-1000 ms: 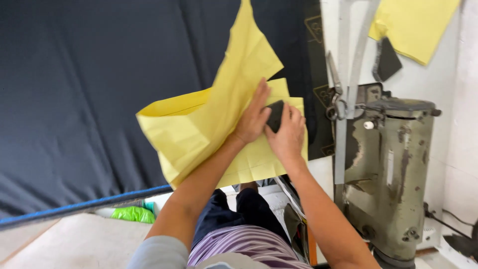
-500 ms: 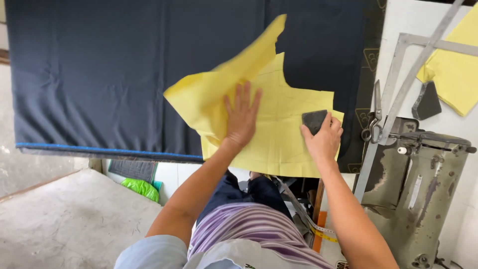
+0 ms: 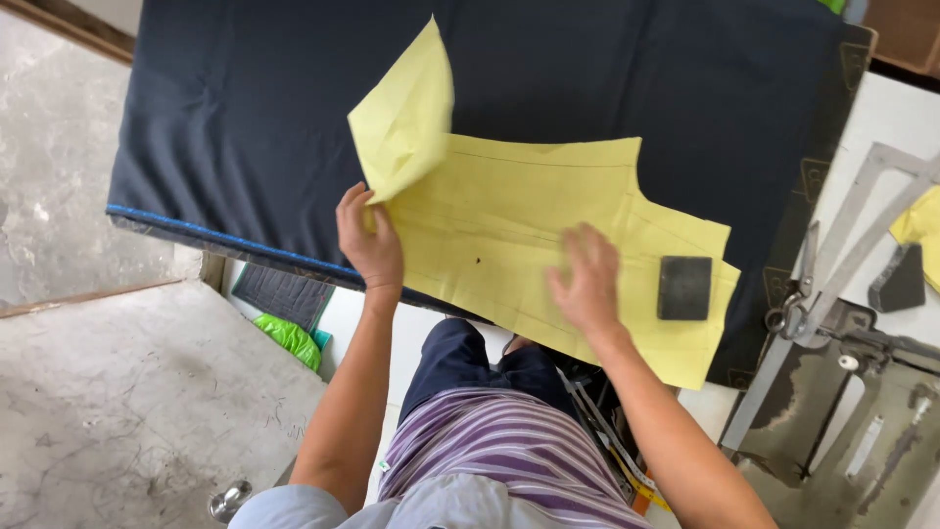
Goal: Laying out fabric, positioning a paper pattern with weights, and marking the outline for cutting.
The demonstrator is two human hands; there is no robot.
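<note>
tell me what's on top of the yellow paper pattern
A dark rectangular block sits on the yellow paper pattern near its right end, and the right hand presses flat beside it. The left hand lifts the folded-up left corner. Whatever lies beneath the block is hidden.

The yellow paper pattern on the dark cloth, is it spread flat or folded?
Mostly spread: the yellow paper pattern lies flat under a dark block, but its left end is turned up by the left hand.
</note>
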